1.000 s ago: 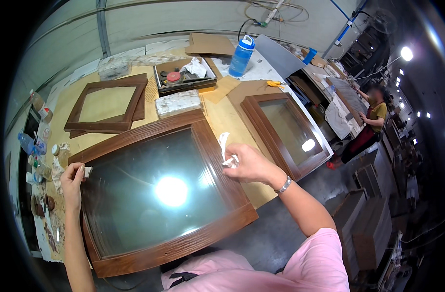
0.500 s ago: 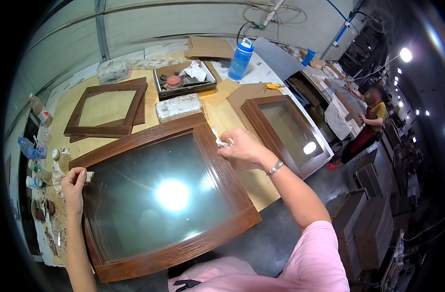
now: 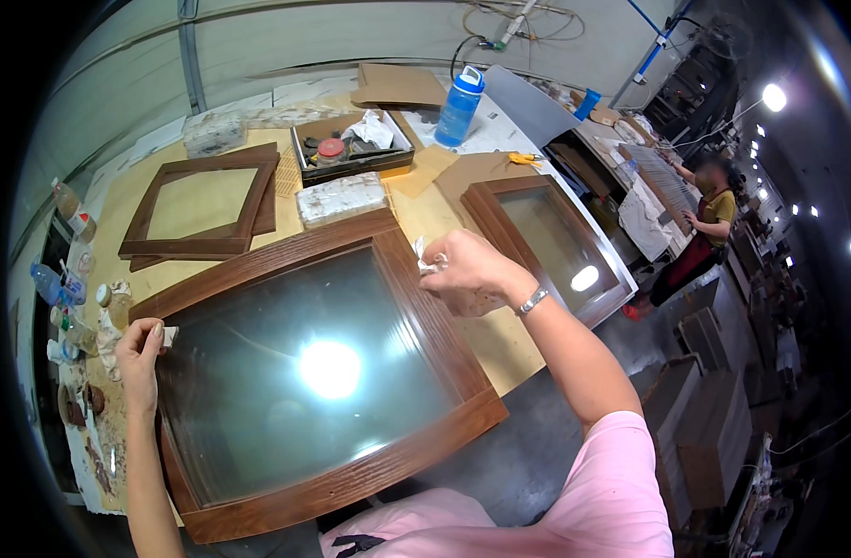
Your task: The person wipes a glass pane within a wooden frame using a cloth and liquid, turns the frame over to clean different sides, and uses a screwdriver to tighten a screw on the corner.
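Note:
In front of me, tilted, lies a large brown wooden frame (image 3: 351, 482) with a glass pane (image 3: 258, 418) that mirrors a bright lamp. At its left side, my left hand (image 3: 139, 367) pinches a small whitish pad (image 3: 171, 336) between thumb and fingers, by the frame's edge. A crumpled white cloth (image 3: 427, 260) is gripped in the closed fingers of my right hand (image 3: 477, 274), at the frame's right side rail near the far corner. Whether the cloth touches the wood I cannot tell.
Behind lie smaller brown frames (image 3: 146, 244), a wrapped white block (image 3: 342, 201) and a tray (image 3: 405, 169) of supplies. A blue bottle (image 3: 458, 116) stands behind; more bottles (image 3: 72, 209) line the left edge. Another glazed frame (image 3: 486, 206) is at right. A person (image 3: 718, 209) works farther off.
My right hand has shifted slightly up and to the right with the cloth, its back turned more toward me. The left hand stays in nearly the same place.

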Demonstrator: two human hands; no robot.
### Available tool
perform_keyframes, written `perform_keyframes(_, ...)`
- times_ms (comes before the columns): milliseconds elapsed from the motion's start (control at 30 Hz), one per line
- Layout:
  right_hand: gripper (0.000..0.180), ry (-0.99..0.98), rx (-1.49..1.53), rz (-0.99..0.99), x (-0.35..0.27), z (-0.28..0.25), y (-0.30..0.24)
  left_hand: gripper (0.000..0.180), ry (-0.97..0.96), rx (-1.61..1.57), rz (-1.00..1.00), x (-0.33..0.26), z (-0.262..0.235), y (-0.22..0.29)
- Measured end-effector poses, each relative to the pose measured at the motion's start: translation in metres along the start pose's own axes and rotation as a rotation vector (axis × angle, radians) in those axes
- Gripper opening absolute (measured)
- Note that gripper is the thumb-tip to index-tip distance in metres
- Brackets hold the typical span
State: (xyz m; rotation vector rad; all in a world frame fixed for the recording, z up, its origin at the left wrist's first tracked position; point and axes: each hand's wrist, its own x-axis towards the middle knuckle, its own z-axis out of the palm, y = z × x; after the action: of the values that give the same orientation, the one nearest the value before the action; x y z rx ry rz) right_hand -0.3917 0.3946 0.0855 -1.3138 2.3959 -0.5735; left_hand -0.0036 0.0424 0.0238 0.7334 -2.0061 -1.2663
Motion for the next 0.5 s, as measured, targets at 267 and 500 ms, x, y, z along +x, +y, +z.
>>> perform_keyframes(267, 0.028, 0.095, -0.01, -0.025, -0.002, 0.007, 0.006, 0.013, -0.02, -0.002, 0.005, 0.002, 0.0, -0.002)
perform_keyframes(500, 0.031, -0.018, -0.04, 0.085, -0.002, -0.003, -0.01, 0.013, -0.025, -0.016, 0.005, 0.002, -0.002, -0.001)
